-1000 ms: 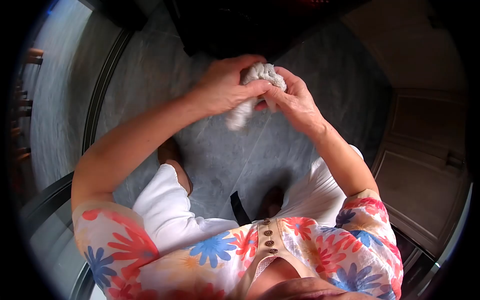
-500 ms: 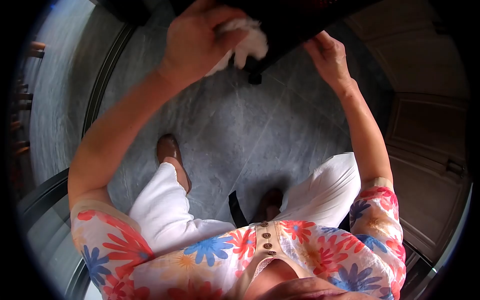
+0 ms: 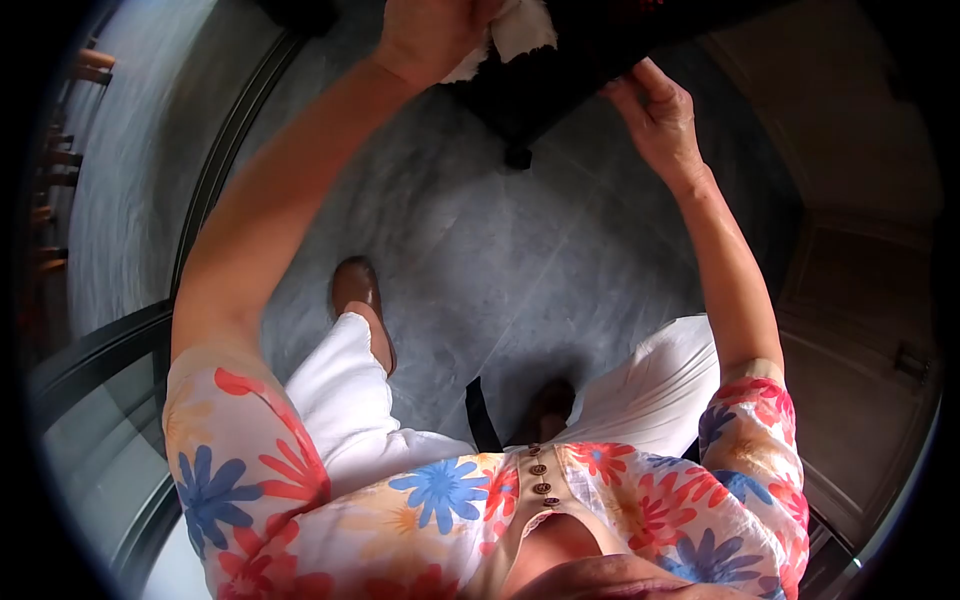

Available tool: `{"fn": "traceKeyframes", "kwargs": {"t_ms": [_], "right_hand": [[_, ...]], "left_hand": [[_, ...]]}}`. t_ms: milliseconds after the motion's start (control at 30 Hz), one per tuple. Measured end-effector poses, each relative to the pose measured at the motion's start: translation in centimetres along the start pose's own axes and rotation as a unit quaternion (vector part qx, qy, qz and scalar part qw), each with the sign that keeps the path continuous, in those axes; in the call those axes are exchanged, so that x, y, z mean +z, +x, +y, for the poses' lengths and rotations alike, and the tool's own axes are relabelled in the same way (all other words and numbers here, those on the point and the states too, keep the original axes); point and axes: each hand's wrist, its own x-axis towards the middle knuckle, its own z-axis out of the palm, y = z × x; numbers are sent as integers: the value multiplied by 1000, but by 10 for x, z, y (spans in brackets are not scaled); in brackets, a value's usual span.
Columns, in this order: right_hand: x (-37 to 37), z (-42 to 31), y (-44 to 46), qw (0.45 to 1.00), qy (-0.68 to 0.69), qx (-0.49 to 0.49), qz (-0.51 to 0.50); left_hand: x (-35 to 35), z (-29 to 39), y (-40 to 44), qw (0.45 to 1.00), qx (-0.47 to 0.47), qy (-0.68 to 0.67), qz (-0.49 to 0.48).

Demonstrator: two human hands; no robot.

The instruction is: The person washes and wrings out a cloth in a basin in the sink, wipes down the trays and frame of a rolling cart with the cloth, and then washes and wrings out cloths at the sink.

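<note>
Got the cloth (image 3: 525, 32) bunched up in the left hand (image 3: 435, 35), so call that grip closed on fabric. Pokes out mostly to the right of that hand, with a bit more showing just under it. Can't see every finger up there because of the top edge of the view. Probably balled up rather than spread flat to give the palm something thick to hang onto. Overlaps the black panel (image 3: 570, 82) from this angle, but can't tell about actual contact. Look well to the right of that grip for the right hand (image 3: 660, 120), with thumb and fingertips right at the panel's edge. Can't tell a real pinch from a light rest there, with the far side hidden. Would guess at steadying the panel, judging by the bent fingers at the edge. Also see a small dark foot (image 3: 518, 157) at the panel's corner, below and between both hands, with grey floor (image 3: 470, 240) farther down. Notice the shoes (image 3: 355, 283) well below the grips, set apart, probably for balance with both arms stretched out
</note>
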Motion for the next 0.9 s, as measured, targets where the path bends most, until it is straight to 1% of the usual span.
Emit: {"fn": "traceKeyframes", "kwargs": {"t_ms": [33,133,167,200,233,300,367,433,467,533,633,667,733,767,800,833,867,900], "right_hand": [[2,0,2,1000,13,-3,5],[7,-10,6,997,-74,-2,-11],[9,-10,7,998,-69,-11,1],[10,-8,6,998,-64,-23,12],[7,-5,4,997,-60,-33,24],[4,-9,5,998,-52,-21,22],[0,-17,4,999,-32,-10,17],[5,-21,6,1000,-22,-17,12],[8,-20,6,1000,-14,-16,13],[11,-20,3,1000,5,-2,15],[8,-21,-1,1000,22,9,8],[5,-21,-2,1000,26,11,8],[6,-24,-1,1000,11,-2,14],[9,-23,-2,1000,7,-7,18],[10,-22,-3,1000,14,-3,21],[10,-20,-4,1000,21,1,21],[10,-20,-5,999,27,3,20],[10,-21,-5,999,26,3,19]], "left_hand": [[2,0,-2,1000,-12,2,4],[14,-2,-26,998,-19,35,-44],[19,13,-31,999,-33,-8,4],[23,24,-35,996,31,-69,43],[25,45,-38,993,-25,-113,17],[25,46,-35,985,-72,-151,-30],[21,29,-29,998,31,-59,-9],[12,-15,-26,1000,-12,27,4],[15,-48,-20,993,-100,62,1],[29,-103,-13,972,-208,45,96],[29,-135,-11,936,-308,46,166],[26,-125,-10,927,-336,5,166],[6,-83,1,908,-381,-74,161],[2,-61,8,832,-438,-298,165],[29,-74,-9,792,-267,-519,180],[-21,4,14,803,-422,-406,106],[-15,16,11,799,-421,-416,101],[-6,19,5,818,-401,-398,109]]}}
